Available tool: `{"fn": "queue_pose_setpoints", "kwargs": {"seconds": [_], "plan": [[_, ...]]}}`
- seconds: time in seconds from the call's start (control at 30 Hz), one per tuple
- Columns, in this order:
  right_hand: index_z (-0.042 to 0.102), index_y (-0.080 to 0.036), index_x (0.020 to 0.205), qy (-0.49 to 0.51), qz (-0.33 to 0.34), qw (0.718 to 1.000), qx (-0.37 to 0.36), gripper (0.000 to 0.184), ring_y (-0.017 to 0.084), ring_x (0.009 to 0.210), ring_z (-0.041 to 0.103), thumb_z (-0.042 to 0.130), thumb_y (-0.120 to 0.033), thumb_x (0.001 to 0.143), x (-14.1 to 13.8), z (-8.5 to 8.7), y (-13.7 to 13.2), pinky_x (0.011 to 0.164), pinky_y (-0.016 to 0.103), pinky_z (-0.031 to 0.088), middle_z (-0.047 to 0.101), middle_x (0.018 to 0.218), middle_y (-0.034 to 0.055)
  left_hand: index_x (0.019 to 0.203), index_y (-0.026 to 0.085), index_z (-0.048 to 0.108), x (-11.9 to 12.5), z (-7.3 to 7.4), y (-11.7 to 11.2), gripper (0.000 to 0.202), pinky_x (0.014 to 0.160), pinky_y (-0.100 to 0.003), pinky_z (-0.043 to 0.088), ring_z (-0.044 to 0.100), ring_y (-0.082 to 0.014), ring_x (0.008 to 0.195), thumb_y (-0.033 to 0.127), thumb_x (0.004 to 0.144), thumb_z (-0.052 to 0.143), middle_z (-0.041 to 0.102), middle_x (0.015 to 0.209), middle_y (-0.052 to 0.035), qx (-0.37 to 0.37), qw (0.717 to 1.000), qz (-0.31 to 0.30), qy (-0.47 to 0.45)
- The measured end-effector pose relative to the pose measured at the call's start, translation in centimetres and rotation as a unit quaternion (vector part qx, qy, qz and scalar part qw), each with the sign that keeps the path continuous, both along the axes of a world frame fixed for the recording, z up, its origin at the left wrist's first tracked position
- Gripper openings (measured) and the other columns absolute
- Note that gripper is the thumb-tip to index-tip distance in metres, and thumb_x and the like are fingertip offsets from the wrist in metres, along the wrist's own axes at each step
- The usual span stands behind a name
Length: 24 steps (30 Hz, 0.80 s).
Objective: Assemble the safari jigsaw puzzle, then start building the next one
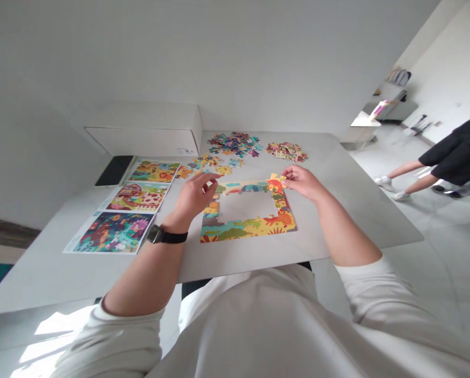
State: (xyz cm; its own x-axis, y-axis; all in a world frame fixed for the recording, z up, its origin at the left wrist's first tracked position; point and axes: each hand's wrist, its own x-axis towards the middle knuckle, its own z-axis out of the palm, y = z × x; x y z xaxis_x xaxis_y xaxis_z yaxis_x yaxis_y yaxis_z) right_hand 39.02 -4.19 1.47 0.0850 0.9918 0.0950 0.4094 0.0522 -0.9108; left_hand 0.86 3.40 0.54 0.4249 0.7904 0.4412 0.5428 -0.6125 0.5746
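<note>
A half-built jigsaw (246,226) lies on the white table (337,210); only its border frame is joined and the middle is bare. My right hand (301,181) pinches an orange and yellow puzzle piece (276,183) at the frame's upper right corner. My left hand (195,195), with a black watch on the wrist, hovers over the frame's upper left corner, fingers curled together; I cannot make out whether anything is in them.
Loose pieces lie in piles behind the frame (235,143) (287,151) (209,164). Three picture sheets (135,197) lie at the left, with a white box (148,131) and a black tablet (115,170) behind. Another person (447,163) is at the right.
</note>
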Motion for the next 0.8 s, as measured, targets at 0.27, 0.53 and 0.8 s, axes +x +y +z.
{"fn": "queue_pose_setpoints", "kwargs": {"seconds": [0.27,0.53,0.8], "plan": [[0.07,-0.023,0.096,0.048,0.039,0.998,-0.02,0.038,0.018,0.081,0.065,0.088,-0.048,0.073,-2.4,-2.5,-2.6,0.076,0.032,0.055,0.073,0.088,0.0006,0.136,0.022,0.073,5.5,3.3,-5.3,0.037,0.084,-0.03,0.06,0.07,-0.016,0.089,0.031,0.102,0.063,0.076,0.12,-0.0085,-0.019,0.994,-0.101,-0.027],[0.076,-0.024,0.1,0.019,0.108,0.993,-0.052,0.028,0.019,0.085,0.07,0.084,-0.038,0.076,-1.7,-3.5,-3.1,0.077,0.032,0.056,0.074,0.089,0.0008,0.133,0.024,0.072,9.3,-1.8,-7.6,0.033,0.113,-0.049,0.054,0.068,-0.0294,0.124,0.028,0.101,0.069,0.073,0.129,-0.0119,0.023,0.984,-0.177,0.015],[0.077,-0.024,0.096,-0.076,0.096,0.992,-0.036,0.017,0.018,0.079,0.07,0.077,-0.026,0.08,-1.8,-4.1,-3.2,0.076,0.031,0.055,0.075,0.084,-0.0003,0.137,0.028,0.074,9.0,-3.0,-7.4,0.041,0.116,-0.051,0.052,0.065,-0.0311,0.129,0.028,0.096,0.074,0.07,0.137,-0.0117,0.012,0.972,-0.223,0.074]]}}
